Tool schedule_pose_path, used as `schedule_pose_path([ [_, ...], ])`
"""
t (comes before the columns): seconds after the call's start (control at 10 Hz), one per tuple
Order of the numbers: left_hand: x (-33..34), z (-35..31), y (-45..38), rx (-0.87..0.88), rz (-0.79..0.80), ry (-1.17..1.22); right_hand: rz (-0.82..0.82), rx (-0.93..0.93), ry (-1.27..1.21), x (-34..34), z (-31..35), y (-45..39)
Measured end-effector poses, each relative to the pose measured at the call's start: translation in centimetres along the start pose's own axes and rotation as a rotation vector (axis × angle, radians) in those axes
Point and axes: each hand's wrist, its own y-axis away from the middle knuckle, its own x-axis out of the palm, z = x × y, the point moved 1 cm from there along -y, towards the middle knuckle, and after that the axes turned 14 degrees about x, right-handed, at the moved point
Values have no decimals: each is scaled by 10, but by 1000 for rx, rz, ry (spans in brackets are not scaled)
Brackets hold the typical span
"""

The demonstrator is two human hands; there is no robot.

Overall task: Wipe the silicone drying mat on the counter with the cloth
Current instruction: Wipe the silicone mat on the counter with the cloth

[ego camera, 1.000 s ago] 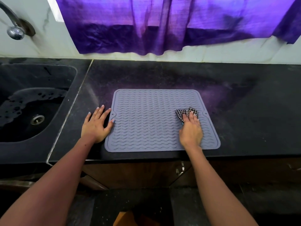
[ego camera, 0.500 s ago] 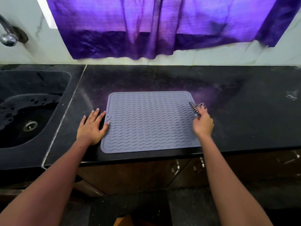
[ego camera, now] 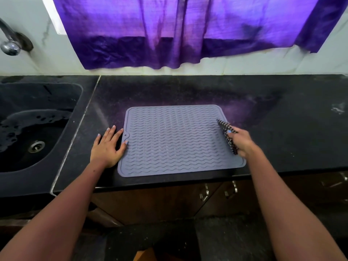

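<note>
a: at the kitchen counter (ego camera: 188, 91), what is the left hand (ego camera: 107, 147) doing?
b: it lies flat, fingers straight and spread, thumb on the left edge of the silicone drying mat (ego camera: 177, 140), likely pinning it against sliding.
a: and to the right?
b: the right hand (ego camera: 243, 142), fingers curled tight around the checked cloth (ego camera: 227, 133), sits at the mat's right edge, seemingly at the end of a wiping stroke.
</note>
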Motion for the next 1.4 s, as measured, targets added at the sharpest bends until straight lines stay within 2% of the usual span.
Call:
schedule_pose_path([
  [0.1,1,1,1,3,-3,-2,-282,-16,-34,-8,3,11],
  [0.2,1,2,0,0,-9,-5,-459,-129,238,2,-13,39],
  [0.3,2,3,0,-1,-12,-2,-425,-206,663,25,-42,49],
  [0.4,3,3,0,-4,-25,1,-414,-258,812,28,-51,41],
  [0.5,4,2,-1,-4,-20,-8,-292,-237,791,19,-48,30],
  [0.6,3,2,0,-8,-15,-1,-174,-202,658,3,-40,26],
  [0.7,0,1,0,-6,1,-4,-80,-66,102,-9,-28,28],
  [0.8,-2,0,1,-5,4,3,-187,43,-165,-12,-20,34],
  [0.9,-2,-1,2,-4,4,10,-461,-39,205,-3,-24,47],
  [1.0,-2,0,1,2,5,14,-493,-118,567,20,-43,51],
  [1.1,-1,1,1,3,3,11,-503,-107,840,34,-58,50],
  [1.3,-1,1,2,-1,-9,10,-487,-108,926,32,-53,45],
  [1.4,-1,1,1,1,-10,16,-412,-48,787,20,-33,40],
])
